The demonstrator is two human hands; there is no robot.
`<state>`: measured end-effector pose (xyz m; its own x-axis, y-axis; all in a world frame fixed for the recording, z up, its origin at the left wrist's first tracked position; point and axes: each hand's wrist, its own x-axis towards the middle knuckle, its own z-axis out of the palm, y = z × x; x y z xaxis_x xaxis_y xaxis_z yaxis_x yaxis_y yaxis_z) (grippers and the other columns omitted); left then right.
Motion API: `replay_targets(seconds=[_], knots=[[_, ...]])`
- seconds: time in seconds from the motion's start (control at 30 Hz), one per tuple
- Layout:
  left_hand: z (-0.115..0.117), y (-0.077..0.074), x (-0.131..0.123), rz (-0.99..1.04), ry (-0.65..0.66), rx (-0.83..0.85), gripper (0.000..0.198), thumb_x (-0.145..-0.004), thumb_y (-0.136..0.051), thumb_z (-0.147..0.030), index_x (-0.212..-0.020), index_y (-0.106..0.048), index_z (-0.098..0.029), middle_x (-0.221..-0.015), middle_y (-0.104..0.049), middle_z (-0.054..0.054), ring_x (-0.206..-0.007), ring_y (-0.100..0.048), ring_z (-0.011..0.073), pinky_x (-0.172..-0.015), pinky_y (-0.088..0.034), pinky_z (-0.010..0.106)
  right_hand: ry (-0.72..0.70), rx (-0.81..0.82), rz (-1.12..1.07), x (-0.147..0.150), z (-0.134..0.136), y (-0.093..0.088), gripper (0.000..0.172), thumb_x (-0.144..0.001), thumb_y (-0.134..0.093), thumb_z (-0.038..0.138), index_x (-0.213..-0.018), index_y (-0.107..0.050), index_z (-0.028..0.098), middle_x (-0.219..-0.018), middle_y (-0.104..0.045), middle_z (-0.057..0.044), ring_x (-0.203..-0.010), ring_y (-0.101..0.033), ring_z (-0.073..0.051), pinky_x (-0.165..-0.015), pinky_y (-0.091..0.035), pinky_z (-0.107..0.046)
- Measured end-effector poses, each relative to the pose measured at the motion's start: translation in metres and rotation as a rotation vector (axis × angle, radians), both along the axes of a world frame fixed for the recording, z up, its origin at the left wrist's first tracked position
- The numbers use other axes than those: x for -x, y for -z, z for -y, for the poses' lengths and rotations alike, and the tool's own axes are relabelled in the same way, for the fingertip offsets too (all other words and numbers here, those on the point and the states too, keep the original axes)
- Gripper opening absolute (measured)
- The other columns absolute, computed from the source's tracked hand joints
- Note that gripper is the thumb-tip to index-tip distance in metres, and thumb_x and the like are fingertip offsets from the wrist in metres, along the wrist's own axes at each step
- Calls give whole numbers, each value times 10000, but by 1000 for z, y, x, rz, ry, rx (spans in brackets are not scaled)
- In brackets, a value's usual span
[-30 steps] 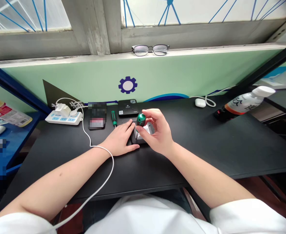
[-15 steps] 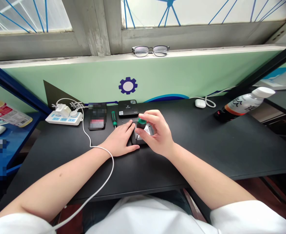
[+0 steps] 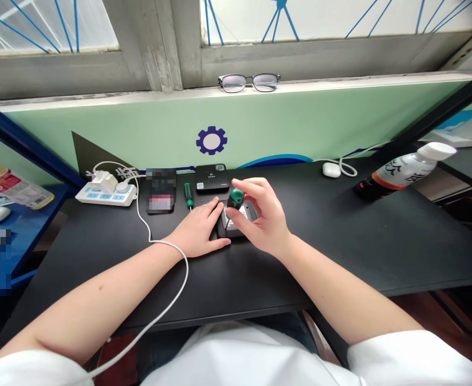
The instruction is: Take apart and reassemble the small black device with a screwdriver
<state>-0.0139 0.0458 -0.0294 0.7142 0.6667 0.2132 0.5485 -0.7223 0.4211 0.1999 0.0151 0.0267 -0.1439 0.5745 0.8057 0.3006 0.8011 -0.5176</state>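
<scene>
My right hand [image 3: 266, 217] grips the green and black handle of a screwdriver [image 3: 234, 198] between thumb and fingers. Its thin shaft slants down to the near left corner of a small black device [image 3: 236, 233], which has a pale label on its upper face. Flat on the desk lies my left hand [image 3: 199, 229], fingers stretched, its fingertips and thumb against the device's left side. Just beyond that hand is a second green screwdriver [image 3: 188, 194], its tip hidden by the hand. A black flat cover [image 3: 211, 178] with a small white sticker rests behind the device.
A phone [image 3: 160, 191] and a white power strip [image 3: 106, 192] sit at the back left. The white cable [image 3: 181, 254] crosses my left wrist. On the right stand a bottle [image 3: 404, 170] and a white earbud case [image 3: 331, 170]. Glasses [image 3: 249, 83] lie on the sill.
The screwdriver's handle has tilted a little to the right in my right hand, which has shifted slightly with it. My left hand stays in place on the device's edge.
</scene>
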Motion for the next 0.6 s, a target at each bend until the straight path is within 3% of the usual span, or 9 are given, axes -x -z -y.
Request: replay_targets(seconds=[0.13, 0.4, 0.6], knots=[[-1, 2, 1, 8, 13, 13, 964, -926, -777, -599, -1710, -320, -274, -1734, -408, 186, -1574, -440, 449, -1248, -432, 684, -24, 40, -52, 0, 3, -1, 516, -966, -730, 152, -1428, -608, 347, -1208, -629, -71, -979, -673, -200, -781, -643, -381], [0, 0, 1, 12, 7, 11, 944, -919, -790, -593, -1693, -350, -281, -1726, -425, 180, -1565, -454, 446, -1251, -435, 675, -23, 53, -43, 0, 3, -1, 451, -969, -726, 178, -1383, -605, 307, -1198, -634, -85, -991, -683, -211, -764, -648, -386], [1, -7, -1, -36, 10, 25, 874, -943, -759, -583, -1651, -399, -218, -1684, -466, 218, -1558, -460, 447, -1254, -430, 675, -46, 51, -22, 0, 3, 0, 434, -985, -665, 157, -1392, -611, 298, -1207, -664, -98, -1066, -696, -236, -775, -655, -389]])
